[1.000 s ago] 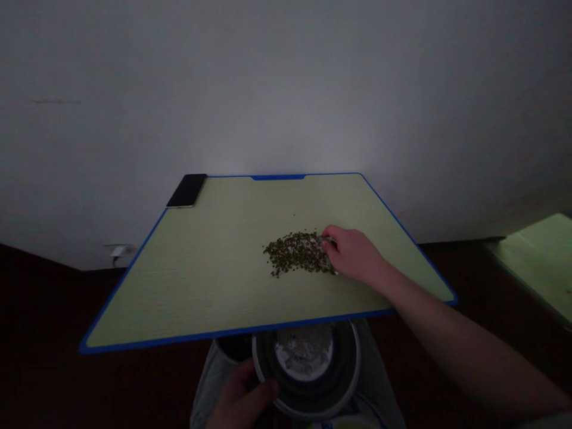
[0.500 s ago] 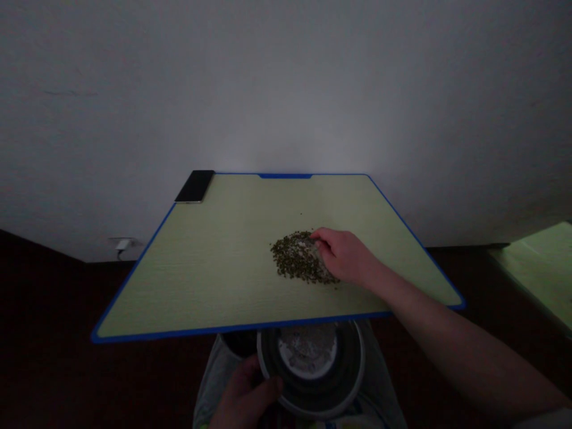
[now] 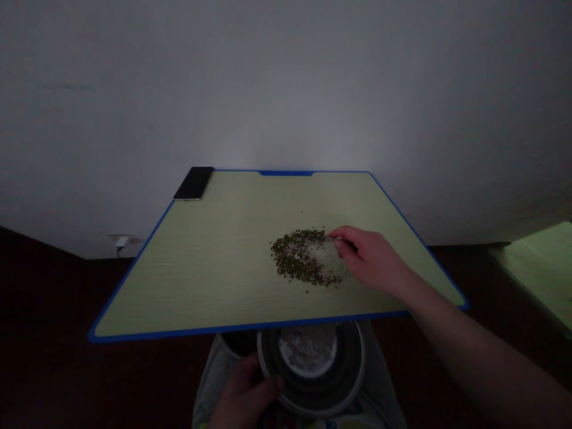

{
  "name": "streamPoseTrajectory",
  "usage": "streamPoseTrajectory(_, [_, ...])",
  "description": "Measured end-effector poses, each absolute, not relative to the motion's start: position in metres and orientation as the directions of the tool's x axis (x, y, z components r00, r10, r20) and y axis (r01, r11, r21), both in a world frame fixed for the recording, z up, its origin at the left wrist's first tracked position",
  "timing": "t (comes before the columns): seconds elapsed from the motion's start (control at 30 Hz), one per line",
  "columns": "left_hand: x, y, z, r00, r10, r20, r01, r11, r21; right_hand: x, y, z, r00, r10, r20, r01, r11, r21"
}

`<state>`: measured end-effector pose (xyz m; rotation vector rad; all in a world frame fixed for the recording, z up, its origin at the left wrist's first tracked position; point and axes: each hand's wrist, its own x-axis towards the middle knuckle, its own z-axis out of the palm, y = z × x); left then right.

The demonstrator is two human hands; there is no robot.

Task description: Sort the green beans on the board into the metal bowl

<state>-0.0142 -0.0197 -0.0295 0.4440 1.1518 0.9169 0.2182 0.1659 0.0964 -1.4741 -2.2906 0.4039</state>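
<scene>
A loose pile of small greenish-brown beans or seeds (image 3: 290, 256) lies on a small pale table (image 3: 192, 274) with a blue edge. My right hand (image 3: 369, 256) is at the pile's right side, thumb and forefinger pinched together. A pale, see-through patch (image 3: 328, 256) reaches from those fingertips over the beans; its kind cannot be made out. Below the near table edge, my left hand (image 3: 245, 387) grips the left rim of a round metal bowl (image 3: 355, 387), thumb over the rim. Something whitish (image 3: 308, 351) shows in the bowl's middle.
A dark phone or tablet (image 3: 194, 183) lies at the table's far left corner. Another dark round container (image 3: 241, 342) is partly hidden behind the bowl, over my lap. A grey wall (image 3: 286, 89) stands behind the table, with a plugged-in white charger (image 3: 121, 242) at lower left.
My right hand has moved right, and the pale see-through patch has shifted with it. More beans show at the pile's middle. My left hand and the bowl stay in place.
</scene>
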Motion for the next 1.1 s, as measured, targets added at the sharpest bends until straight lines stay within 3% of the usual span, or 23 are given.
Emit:
streamPoseTrajectory(0.17, [-0.014, -0.015, -0.018, 0.189, 0.789, -0.584, -0.468, 0.595, 0.653, 0.238, 0.148, 0.092, -0.338, 0.928, 0.158, 0.81, 0.373, -0.453])
streamPoseTrajectory(0.3, [-0.013, -0.01, -0.005, 0.222, 0.785, -0.579, -0.447, 0.61, 0.655, 0.247, 0.127, 0.087, -0.423, 0.88, 0.216, 0.779, 0.475, -0.409])
streamPoseTrajectory(0.47, [-0.012, -0.012, -0.006, 0.225, 0.793, -0.566, -0.468, 0.598, 0.651, 0.258, 0.109, 0.087, -0.609, 0.742, 0.28, 0.72, 0.665, -0.198])
streamPoseTrajectory(0.63, [-0.011, -0.013, -0.008, 0.206, 0.799, -0.564, -0.467, 0.587, 0.661, 0.272, 0.108, 0.089, -0.66, 0.68, 0.32, 0.717, 0.697, -0.001])
streamPoseTrajectory(0.8, [-0.007, -0.007, 0.001, 0.221, 0.798, -0.561, -0.402, 0.599, 0.693, 0.276, 0.109, 0.083, -0.66, 0.7, 0.273, 0.728, 0.685, 0.003])
streamPoseTrajectory(0.97, [0.011, 0.009, 0.003, 0.36, 0.792, -0.492, -0.266, 0.593, 0.76, 0.277, 0.111, 0.079, -0.64, 0.709, 0.295, 0.738, 0.675, -0.022])
streamPoseTrajectory(1.1, [0.034, 0.024, -0.004, 0.441, 0.748, -0.497, -0.271, 0.638, 0.72, 0.283, 0.113, 0.079, -0.608, 0.732, 0.308, 0.762, 0.647, -0.035])
